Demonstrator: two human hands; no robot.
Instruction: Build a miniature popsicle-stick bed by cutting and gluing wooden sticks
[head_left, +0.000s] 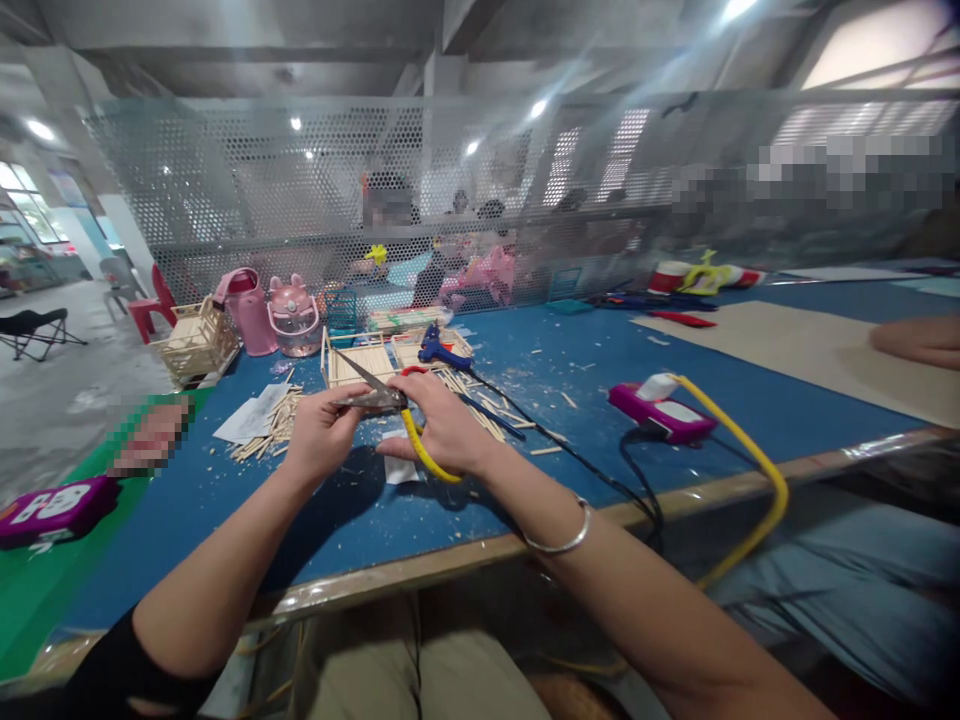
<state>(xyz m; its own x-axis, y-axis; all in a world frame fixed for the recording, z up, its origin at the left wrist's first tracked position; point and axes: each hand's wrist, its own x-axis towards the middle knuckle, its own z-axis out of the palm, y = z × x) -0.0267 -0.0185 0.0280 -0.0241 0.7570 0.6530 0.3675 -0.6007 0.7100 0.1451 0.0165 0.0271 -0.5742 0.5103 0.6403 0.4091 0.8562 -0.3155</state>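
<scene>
My right hand (450,425) is wrapped round the yellow and red handles of a pair of scissors (424,452), whose blades are apart and point up to the left. Just left of it, my left hand (321,430) has its fingers pinched by the lower blade; what they hold is too small to make out. Behind the blades stands a small frame of wooden sticks (360,366). A blue glue gun (444,348) lies on another stick frame to the right. Loose sticks (279,418) and white paper (244,418) are left of my left hand.
Pink bottles (298,320) and a stick model (196,340) stand at the back left. On the blue table (480,530), a purple power strip (664,412) with a yellow cable sits right. A perforated screen (300,180) rises behind. Another person's arm (919,340) rests far right.
</scene>
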